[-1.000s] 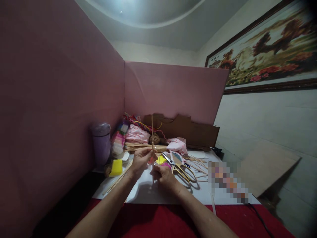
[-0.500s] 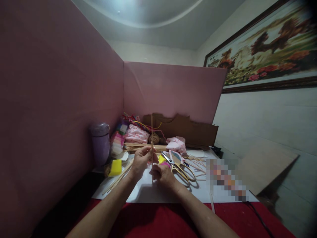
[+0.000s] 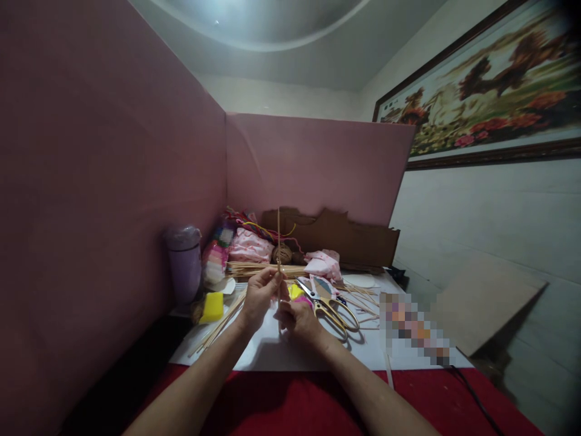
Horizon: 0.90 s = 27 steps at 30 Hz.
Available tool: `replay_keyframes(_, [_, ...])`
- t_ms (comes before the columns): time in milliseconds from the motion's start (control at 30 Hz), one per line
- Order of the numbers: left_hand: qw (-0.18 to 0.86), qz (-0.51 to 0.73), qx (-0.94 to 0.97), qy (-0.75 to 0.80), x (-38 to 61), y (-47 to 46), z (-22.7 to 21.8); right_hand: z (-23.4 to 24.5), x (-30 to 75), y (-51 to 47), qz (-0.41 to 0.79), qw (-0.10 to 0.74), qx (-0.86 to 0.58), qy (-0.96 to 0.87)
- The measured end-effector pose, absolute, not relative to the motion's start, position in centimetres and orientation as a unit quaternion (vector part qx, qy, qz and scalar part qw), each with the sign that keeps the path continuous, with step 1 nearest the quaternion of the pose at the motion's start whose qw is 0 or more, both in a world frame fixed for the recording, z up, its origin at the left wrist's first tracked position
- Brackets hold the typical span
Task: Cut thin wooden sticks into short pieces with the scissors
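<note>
A thin wooden stick (image 3: 278, 236) stands upright in front of me, held in both hands. My left hand (image 3: 263, 293) pinches it around its middle, fingers closed. Lower down, my right hand (image 3: 297, 321) is closed around its lower part, thumb toward me. Something pale wraps or joins the stick just above my left fingers, too small to make out. Gold-handled scissors (image 3: 336, 315) lie just right of my right hand, blades pointing to the back left. Behind my hands, a yellow piece (image 3: 296, 292) and a bit of pink are partly hidden.
A purple tumbler (image 3: 185, 266) and a yellow block (image 3: 212, 307) stand at left. Bundled sticks (image 3: 267, 269), a twine ball (image 3: 282, 254) and pink-patterned cloth (image 3: 323, 264) sit at the back, before torn cardboard (image 3: 363, 245). More sticks lie on both sides; a blurred-out object is at right.
Almost nothing differs. Both hands keep their hold on the stick in the same place; the view has shifted very slightly.
</note>
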<state>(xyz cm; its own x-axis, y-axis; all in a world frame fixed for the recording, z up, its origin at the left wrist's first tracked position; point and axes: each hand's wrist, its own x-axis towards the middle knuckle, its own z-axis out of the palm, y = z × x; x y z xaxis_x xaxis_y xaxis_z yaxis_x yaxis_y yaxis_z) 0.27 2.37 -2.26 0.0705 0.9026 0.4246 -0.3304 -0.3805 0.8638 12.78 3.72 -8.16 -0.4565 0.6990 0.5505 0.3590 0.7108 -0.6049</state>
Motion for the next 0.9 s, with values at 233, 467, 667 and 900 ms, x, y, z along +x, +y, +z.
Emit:
replay_keyframes(233, [0.487, 0.632, 0.546, 0.255, 0.3, 2.5, -2.6, -8.0, 12.7, 3.7, 0.212, 0.42, -0.315, -0.825])
replay_keyframes(467, [0.498, 0.64, 0.519, 0.27, 0.9, 2.5, -2.7, -7.9, 12.7, 3.7, 0.218, 0.406, -0.335, -0.822])
replay_keyframes(667, [0.507, 0.68, 0.478, 0.229, 2.4, 2.7, -2.6, -7.9, 12.6, 3.4, 0.185, 0.4, -0.346, -0.828])
replay_keyframes(900, [0.51, 0.698, 0.458, 0.209, 1.8, 2.8, -2.5, -4.3, 14.0, 3.0, 0.079, 0.282, -0.441, -0.848])
